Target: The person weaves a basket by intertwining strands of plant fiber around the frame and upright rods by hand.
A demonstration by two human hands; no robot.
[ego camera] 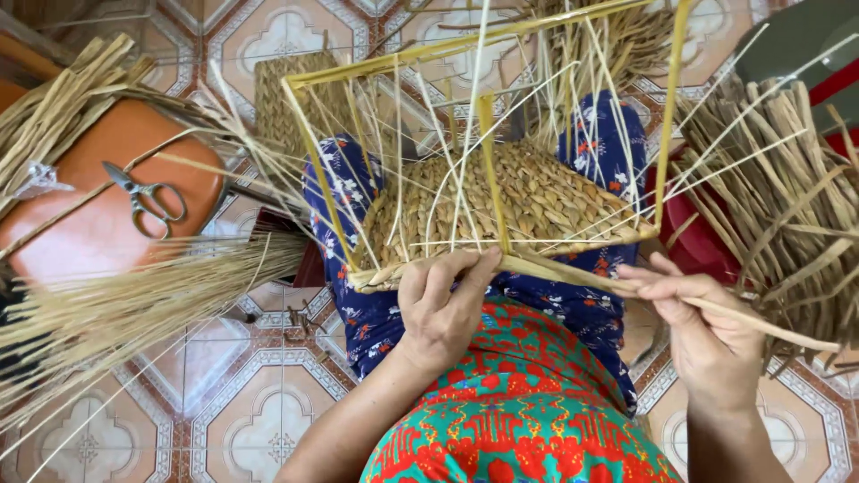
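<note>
Patterned floor tiles [268,394] in cream and reddish brown fill the ground under the seated person. On the far left, an orange rounded plastic stool [98,224] carries a pair of metal scissors [148,199] on its seat, and a bundle of flat dried straw strips [54,116] lies over its upper left edge. Below the stool, a thick sheaf of thin pale grass stalks [125,309] spreads across the floor and points toward the person's knees.

At the middle, a half-woven basket of tan braided straw on a yellow square frame [519,201] rests on the person's lap, over the blue flowered trousers [376,313]. Many thin pale spokes stand up from its woven part and pass through the frame.

The left hand [443,309] presses on the near edge of the basket, its grip closed there with the fingers curled over the woven rim. Just to the right, the right hand [707,335] pinches a long flat tan straw strand [626,288] between thumb and fingers; this strand runs from the basket's near edge, through the hand and out to the right. Behind this hand a red plastic object [693,241] is partly hidden, and a big pile of brownish dried straw strips [787,224] covers the right side.
</note>
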